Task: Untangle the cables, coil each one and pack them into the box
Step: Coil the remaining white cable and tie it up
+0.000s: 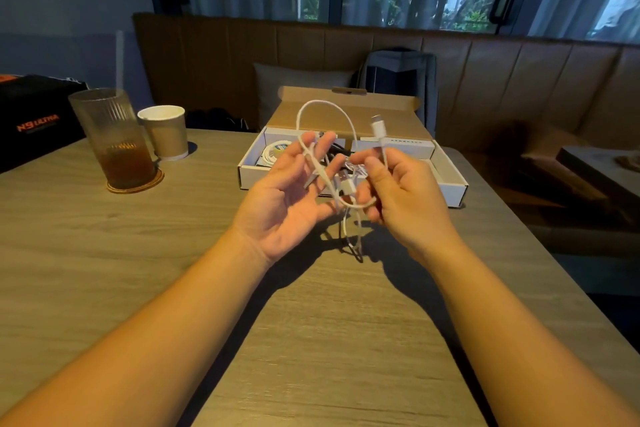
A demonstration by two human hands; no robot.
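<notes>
The open cardboard box (pixel 453 189) holds a coiled cable (pixel 273 152), while the right hand (pixel 405 198) pinches the tangled white cable (pixel 325 107) in its fingers and the left hand (pixel 287 199) keeps its fingers apart.

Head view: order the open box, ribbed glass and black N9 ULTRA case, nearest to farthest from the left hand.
1. Open box, just behind the left hand, which is draped with the white cable.
2. Ribbed glass, farther left on the table.
3. Black N9 ULTRA case, far left, behind the glass.
</notes>
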